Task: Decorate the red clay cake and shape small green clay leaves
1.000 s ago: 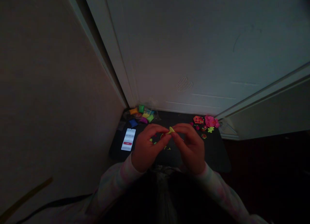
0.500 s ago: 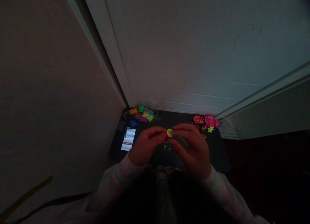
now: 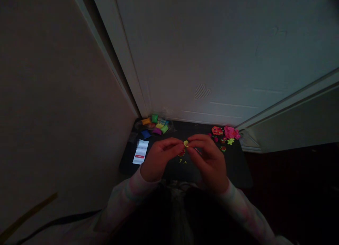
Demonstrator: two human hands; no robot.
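Between phone [image 3: 140, 152] and pink piece [image 3: 231, 132], left fingers [image 3: 174, 150] and right fingers [image 3: 203, 140] pinch a yellow scrap [image 3: 186, 143], partly hiding a red disc [image 3: 181, 153].

The left hand [image 3: 156, 158] and right hand [image 3: 210, 160] pinch a small yellow piece [image 3: 185, 144] between their fingertips — above a dark table [image 3: 235, 170]. A lit phone [image 3: 140, 153] lies beside the left hand, colourful packets [image 3: 156, 131] beyond it; pink pieces [image 3: 231, 132] sit at the far right corner — near a pale door [image 3: 169, 61].

A small piece [image 3: 186, 143] is showing yellow; the sleeves [image 3: 134, 187] are displaying blotchy pastel pink and blue; the table [image 3: 237, 170] is looking blackish.
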